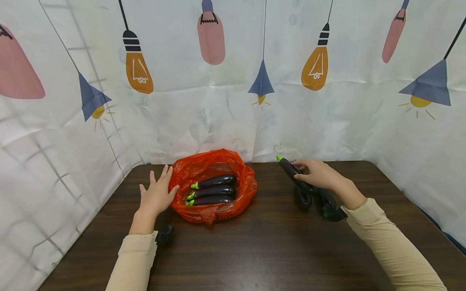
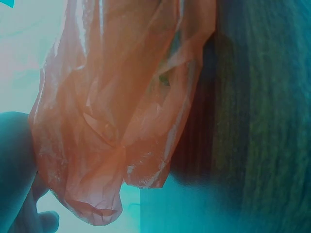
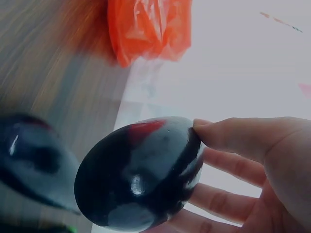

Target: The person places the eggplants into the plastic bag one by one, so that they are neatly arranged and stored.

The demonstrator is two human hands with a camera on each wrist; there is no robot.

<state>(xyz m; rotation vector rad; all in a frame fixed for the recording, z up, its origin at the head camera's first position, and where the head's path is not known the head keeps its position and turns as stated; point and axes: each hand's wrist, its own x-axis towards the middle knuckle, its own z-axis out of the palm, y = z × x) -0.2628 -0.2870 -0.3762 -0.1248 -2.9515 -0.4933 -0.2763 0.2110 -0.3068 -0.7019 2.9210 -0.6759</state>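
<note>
A red plastic bag (image 1: 212,212) stands with its mouth wide, and three dark eggplants (image 1: 212,191) lie inside, green stems to the left. Against the bag's left side my left hand (image 1: 154,198) rests with straight, spread fingers; the left wrist view shows the bag's crinkled wall (image 2: 97,126) close up. To the right of the bag, my right hand (image 1: 318,173) grips another eggplant (image 1: 289,169) between thumb and fingers, its green stem pointing up and left. Below that hand, another eggplant (image 1: 303,199) lies on the table, with more dark shapes partly hidden behind the wrist.
The dark wooden table (image 1: 247,250) extends in front of the bag. A white curtain (image 1: 233,113) printed with lamps and bulbs hangs behind and at both sides. Black devices sit at both wrists, one under the left cuff (image 1: 132,242).
</note>
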